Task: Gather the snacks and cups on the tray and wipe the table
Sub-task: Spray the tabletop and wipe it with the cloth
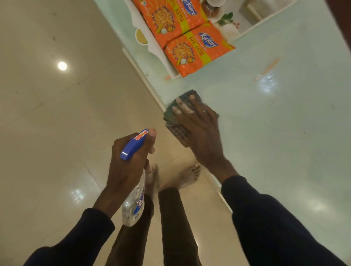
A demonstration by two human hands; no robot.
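Pressing cloth (179, 121) flat: open right hand (198, 125); left hand (128, 161) gripping spray bottle (133, 207); Kurkure packs (195, 52), "50% EXTRA".

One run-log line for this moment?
wiping | right hand flat on cloth, table | left hand holds spray bottle | snacks on tray

a pale green glass table (290, 137) is seen, its edge running diagonally above a glossy cream tiled floor (42, 118). a white tray (153, 50) is set on it near the far corner. a dark checked cloth (182, 131) is pressed flat near the table's edge. an orange smear (271, 65) is left on the glass.
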